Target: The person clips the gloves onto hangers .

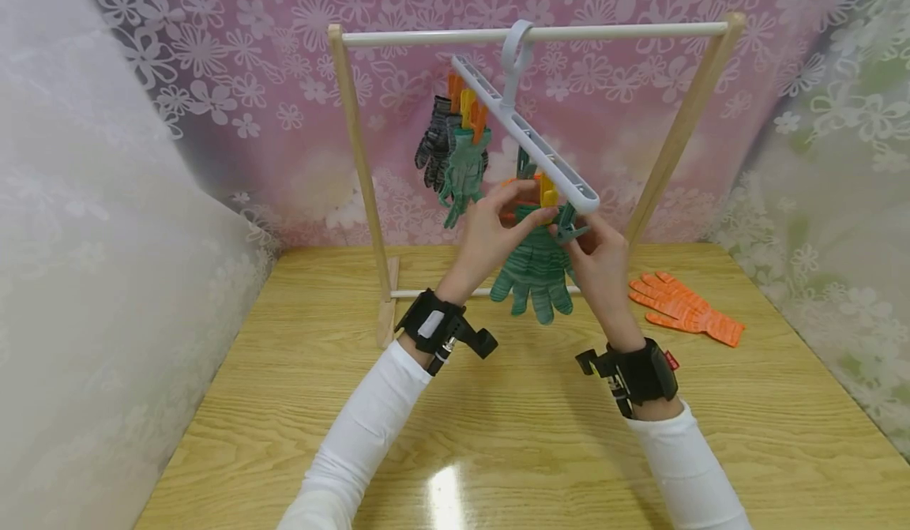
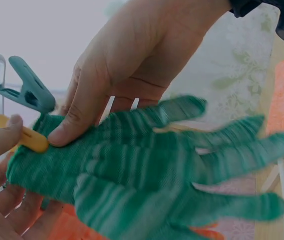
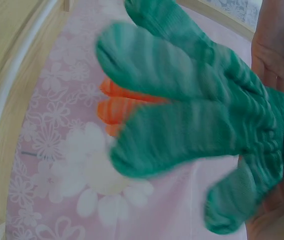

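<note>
A green striped glove (image 1: pixel 538 261) hangs fingers down below the near end of the white hanger (image 1: pixel 547 159). My left hand (image 1: pixel 490 230) pinches a yellow clothespin (image 2: pixel 29 139) at the glove's cuff, thumb on its handle and fingers behind the knit. My right hand (image 1: pixel 604 257) holds the cuff's other side, thumb pressed on the front, fingers behind. Just above that thumb, a dark green clothespin (image 2: pixel 34 87) stands with its tip at the cuff's corner. An orange glove (image 3: pixel 127 105) shows partly behind the green one.
A wooden frame (image 1: pixel 359 143) with a white rod (image 1: pixel 434 37) carries the hanger. At its far end hang a light green glove (image 1: pixel 465 163) and dark grey gloves (image 1: pixel 432 147) on orange and yellow clothespins. Another orange glove (image 1: pixel 686 309) lies on the wooden table (image 1: pixel 498 435) at right.
</note>
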### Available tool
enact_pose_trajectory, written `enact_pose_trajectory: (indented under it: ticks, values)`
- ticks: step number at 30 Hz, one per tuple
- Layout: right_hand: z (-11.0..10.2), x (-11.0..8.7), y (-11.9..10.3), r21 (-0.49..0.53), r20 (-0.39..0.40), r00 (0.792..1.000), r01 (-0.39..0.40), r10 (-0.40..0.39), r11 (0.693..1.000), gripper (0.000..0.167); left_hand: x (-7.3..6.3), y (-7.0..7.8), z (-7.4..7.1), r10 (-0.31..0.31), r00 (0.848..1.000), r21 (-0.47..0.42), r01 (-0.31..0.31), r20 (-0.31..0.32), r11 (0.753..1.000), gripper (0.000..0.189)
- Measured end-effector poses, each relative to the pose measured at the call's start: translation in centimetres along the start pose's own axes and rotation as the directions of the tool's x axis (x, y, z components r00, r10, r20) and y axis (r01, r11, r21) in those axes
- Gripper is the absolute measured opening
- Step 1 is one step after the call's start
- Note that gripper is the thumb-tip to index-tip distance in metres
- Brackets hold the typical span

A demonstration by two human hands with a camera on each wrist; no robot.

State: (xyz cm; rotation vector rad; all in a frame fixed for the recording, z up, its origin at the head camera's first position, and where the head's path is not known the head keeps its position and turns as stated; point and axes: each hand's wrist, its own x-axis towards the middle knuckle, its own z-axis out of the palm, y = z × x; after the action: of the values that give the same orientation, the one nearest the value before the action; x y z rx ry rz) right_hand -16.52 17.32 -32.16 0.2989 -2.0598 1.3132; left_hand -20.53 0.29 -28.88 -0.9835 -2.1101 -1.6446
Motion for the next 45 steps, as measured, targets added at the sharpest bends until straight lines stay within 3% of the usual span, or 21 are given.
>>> enact_pose_trajectory:
  ticks: [6, 11, 13, 16, 19, 24, 27, 33, 37, 42, 45]
  values:
    - [-0.3, -0.8, 0.6, 0.000, 0.045, 0.999, -0.009, 0.009, 1.000, 0.033, -0.6, -0.5, 0.3, 0.000, 1.000, -0.023, 0.001, 0.030, 1.000, 0.040]
    - [-0.6, -1.5, 1.2, -0.043, 0.049, 0.999, 0.000, 0.002, 0.999, 0.029, -1.1, -0.7, 0.5, 0.057, 0.997, -0.071, -0.061, -0.057, 0.996, 0.037]
    - [-0.7, -1.8, 1.5, -0.059, 0.052, 0.999, 0.001, 0.002, 0.998, 0.029, -1.2, -0.5, 0.6, 0.096, 0.987, -0.091, -0.109, -0.129, 0.990, 0.035]
    - [-0.8, -2.2, 2.0, -0.094, 0.055, 0.998, -0.002, 0.007, 0.996, 0.029, -1.4, 0.1, 0.7, 0.153, 0.959, -0.096, -0.181, -0.239, 0.979, 0.031]
    - [-0.9, -2.5, 2.4, -0.125, 0.068, 0.998, 0.001, 0.007, 0.992, 0.032, -1.6, 1.3, 0.8, 0.200, 0.937, -0.076, -0.230, -0.286, 0.970, 0.028]
    - [-0.9, -3.0, 2.8, -0.155, 0.083, 0.996, 0.029, -0.016, 0.987, 0.038, -1.6, 3.0, 1.5, 0.272, 0.940, -0.019, -0.281, -0.205, 0.959, 0.036]
    - [-0.8, -3.2, 3.0, -0.187, 0.079, 0.996, 0.065, -0.051, 0.980, 0.037, -1.5, 3.5, 2.3, 0.281, 0.947, 0.016, -0.282, -0.157, 0.959, 0.046]
    - [-0.4, -3.8, 3.5, -0.207, 0.091, 0.991, 0.113, -0.096, 0.972, 0.040, -1.2, 4.2, 3.7, 0.253, 0.952, 0.103, -0.238, -0.171, 0.966, 0.053]
    - [-0.5, -4.2, 3.9, -0.176, 0.126, 0.989, 0.097, -0.075, 0.980, 0.050, -1.0, 4.5, 4.0, 0.234, 0.955, 0.097, -0.219, -0.184, 0.971, 0.049]
    - [-1.5, -4.4, 4.9, -0.175, 0.189, 0.982, 0.021, 0.013, 0.984, 0.063, -1.0, 4.4, 4.0, 0.233, 0.958, 0.080, -0.222, -0.170, 0.972, 0.044]
    - [-2.5, -4.4, 5.8, -0.190, 0.226, 0.972, -0.014, 0.058, 0.982, 0.060, -1.1, 4.2, 3.9, 0.234, 0.959, 0.065, -0.227, -0.162, 0.972, 0.044]
